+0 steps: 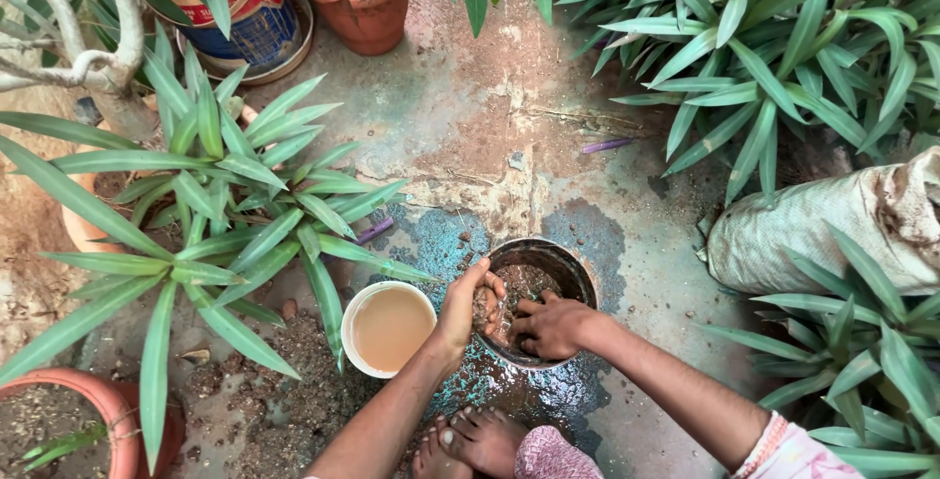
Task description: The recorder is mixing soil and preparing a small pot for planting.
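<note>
Wet concrete floor (490,136), dark pot (578,268), white bucket (354,317), sack (832,224)

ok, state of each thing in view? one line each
dark pot: upright, soil inside, wet outside
left hand: on pot rim, fingers curled into the soil
right hand: fingers in the soil
white bucket: upright, open, holding muddy water
sack: lying on its side
floor: wet around pot

**Soft, even daylight; sharp picture**

Light is diffuse and bright, with no hard shadows. Faint shade lies under the leaves (225,205) left of the dark pot (578,278). Wet floor (587,234) around it shines slightly. Edges bend mildly.
</note>
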